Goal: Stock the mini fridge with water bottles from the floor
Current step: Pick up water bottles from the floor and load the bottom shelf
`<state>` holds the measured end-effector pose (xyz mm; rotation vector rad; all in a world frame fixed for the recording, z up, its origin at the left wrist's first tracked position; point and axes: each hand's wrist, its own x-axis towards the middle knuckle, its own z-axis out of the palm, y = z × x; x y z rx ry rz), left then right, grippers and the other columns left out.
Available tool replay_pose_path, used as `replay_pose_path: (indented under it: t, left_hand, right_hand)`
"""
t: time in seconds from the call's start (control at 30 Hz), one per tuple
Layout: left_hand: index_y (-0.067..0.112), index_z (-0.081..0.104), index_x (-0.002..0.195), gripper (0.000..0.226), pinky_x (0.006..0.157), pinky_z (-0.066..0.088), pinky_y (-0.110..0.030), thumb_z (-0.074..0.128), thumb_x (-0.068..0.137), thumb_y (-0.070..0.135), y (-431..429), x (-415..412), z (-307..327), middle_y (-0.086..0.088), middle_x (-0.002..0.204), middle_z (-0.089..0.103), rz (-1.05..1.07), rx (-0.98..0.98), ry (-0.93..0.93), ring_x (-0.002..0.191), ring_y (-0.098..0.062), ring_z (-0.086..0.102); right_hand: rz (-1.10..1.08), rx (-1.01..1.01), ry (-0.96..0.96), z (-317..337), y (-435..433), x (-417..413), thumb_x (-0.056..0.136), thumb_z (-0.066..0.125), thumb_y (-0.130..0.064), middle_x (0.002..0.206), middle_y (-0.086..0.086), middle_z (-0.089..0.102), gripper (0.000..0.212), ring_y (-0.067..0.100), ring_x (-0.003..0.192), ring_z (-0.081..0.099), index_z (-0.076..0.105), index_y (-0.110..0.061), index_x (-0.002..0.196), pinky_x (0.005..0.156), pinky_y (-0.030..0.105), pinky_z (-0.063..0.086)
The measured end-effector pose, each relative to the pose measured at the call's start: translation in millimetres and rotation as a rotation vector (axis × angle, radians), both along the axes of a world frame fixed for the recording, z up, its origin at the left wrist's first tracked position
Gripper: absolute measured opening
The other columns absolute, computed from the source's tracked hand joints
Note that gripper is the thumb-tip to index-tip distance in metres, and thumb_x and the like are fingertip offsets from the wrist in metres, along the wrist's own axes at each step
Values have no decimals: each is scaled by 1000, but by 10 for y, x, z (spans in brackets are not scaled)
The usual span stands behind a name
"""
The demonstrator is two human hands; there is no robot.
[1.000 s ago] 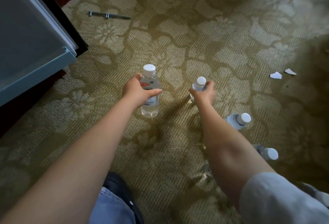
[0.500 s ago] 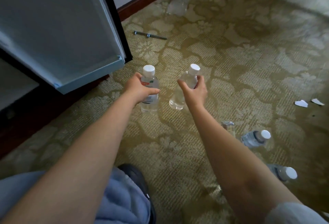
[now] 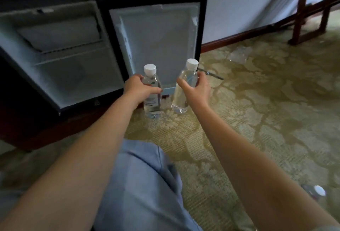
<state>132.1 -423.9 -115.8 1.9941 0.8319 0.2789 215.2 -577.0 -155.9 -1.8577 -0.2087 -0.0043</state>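
We see the floor [image 3: 276,105] covered wall to wall in carpet, a pale floral pattern on an olive-gold ground. A thin metal rod [image 3: 213,75] lies on it just beside the foot of the open fridge door [image 3: 158,43]. Further back, near the skirting board [image 3: 239,36], lies a sheet of clear plastic [image 3: 239,56]. A wooden frame [image 3: 301,36] stands on the carpet at upper right. At lower right a loose bottle [image 3: 319,192] with a white cap lies blurred.

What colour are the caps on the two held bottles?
White screw caps on both clear plastic bottles; head view.
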Motion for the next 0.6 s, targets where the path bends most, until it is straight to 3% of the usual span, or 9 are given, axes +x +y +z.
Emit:
replay_pose_path:
  t: [0.17,0.27,0.43,0.6]
  left_hand:
    - [11,57,116,66,90,52,-40,88,60,27,601,-627,292,-5,113,64,164,33,-75,104,-23,61]
    - [15,56,112,62,90,53,-40,87,60,26,930,-1001,410,-4,113,64,265,36,-124,103,-21,62]
    - [11,50,130,77,91,50,-36,86,63,27,1428,-1573,514,-1,116,63,399,33,-191,108,-19,59]
    - [15,57,108,55,91,51,-43,86,62,25,1935,-2035,475,-1,106,65,545,18,-231,99,-20,62]
  right_hand:
    - [140,-18,-60,383,646,-383,70,73,-47,94,-7,61,43,12,86,60,52,-22,97,78,37,53]
    - [249,-70,-102,589,1036,-654,73,74,-46,85,-12,55,43,7,79,55,51,-22,101,71,30,47]
    - [415,-104,-130,785,1717,-1101,73,75,-47,109,-2,62,58,16,98,59,53,-19,118,82,35,52]
    - [488,-69,-104,932,2318,-1388,73,77,-41,104,-6,60,54,13,94,57,53,-19,117,81,32,50]
